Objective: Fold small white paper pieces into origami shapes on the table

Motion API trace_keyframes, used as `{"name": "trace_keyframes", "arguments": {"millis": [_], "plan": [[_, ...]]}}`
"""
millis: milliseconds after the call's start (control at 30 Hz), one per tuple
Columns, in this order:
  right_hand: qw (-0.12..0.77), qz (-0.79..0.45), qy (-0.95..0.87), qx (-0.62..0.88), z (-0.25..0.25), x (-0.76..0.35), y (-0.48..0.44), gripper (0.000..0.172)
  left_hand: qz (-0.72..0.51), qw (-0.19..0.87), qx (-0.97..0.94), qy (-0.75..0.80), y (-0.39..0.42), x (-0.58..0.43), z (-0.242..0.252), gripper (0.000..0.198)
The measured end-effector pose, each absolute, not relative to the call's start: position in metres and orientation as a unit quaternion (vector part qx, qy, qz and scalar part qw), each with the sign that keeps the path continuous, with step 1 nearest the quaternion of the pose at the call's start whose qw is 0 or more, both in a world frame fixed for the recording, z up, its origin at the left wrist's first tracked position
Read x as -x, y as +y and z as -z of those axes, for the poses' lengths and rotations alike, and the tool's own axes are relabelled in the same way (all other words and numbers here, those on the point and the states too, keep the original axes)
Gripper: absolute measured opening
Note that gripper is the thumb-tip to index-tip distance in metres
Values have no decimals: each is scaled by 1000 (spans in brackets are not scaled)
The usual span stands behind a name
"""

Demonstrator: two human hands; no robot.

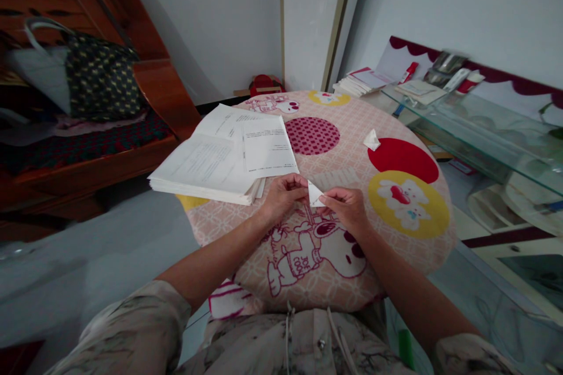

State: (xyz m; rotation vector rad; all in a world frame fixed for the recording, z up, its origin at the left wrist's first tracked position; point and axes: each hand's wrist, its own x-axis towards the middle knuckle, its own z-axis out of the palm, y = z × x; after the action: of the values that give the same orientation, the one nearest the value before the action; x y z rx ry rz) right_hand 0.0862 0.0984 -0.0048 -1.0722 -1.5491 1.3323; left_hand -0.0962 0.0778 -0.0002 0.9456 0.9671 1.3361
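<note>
Between my two hands is a small white folded paper (pixel 314 194), roughly triangular, held just above the patterned tablecloth. My left hand (pixel 285 194) pinches its left side, fingers curled and thumb pressed in. On the lower right edge, my right hand (pixel 347 205) grips it between thumb and forefinger. A second folded paper piece (pixel 372 140) stands on the cloth to the right, beside a red circle. Left of my hands lies a thick stack of printed sheets (pixel 206 167), with a few loose sheets (pixel 268 143) overlapping it.
The round table wears a pink cartoon tablecloth (pixel 409 240). On the right, a glass-shelved cabinet (pixel 492 135) holds various items, with a pile of booklets (pixel 360 82) near the table's far edge. A wooden bench (pixel 162 94) with a patterned bag (pixel 103 76) is at left.
</note>
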Motion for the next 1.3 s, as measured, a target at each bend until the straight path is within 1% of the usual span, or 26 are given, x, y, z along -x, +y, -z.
{"name": "trace_keyframes", "arguments": {"millis": [100,300,533,800,967,1300], "plan": [[416,-499,-633,420,7,-86,98,13,-563,600,-393,412,78,98,0,15],[416,-445,-683,403,8,-86,97,14,-577,610,-355,411,81,98,5,19],[409,-397,-729,378,10,-87,96,16,-585,609,-337,417,81,99,4,14],[403,-416,-722,378,7,-85,94,16,-597,604,-341,403,81,97,5,16],[399,-445,-702,388,9,-86,95,16,-620,578,-351,398,83,95,8,23],[389,-475,-678,404,11,-85,98,17,-637,562,-352,394,83,93,5,31]]}}
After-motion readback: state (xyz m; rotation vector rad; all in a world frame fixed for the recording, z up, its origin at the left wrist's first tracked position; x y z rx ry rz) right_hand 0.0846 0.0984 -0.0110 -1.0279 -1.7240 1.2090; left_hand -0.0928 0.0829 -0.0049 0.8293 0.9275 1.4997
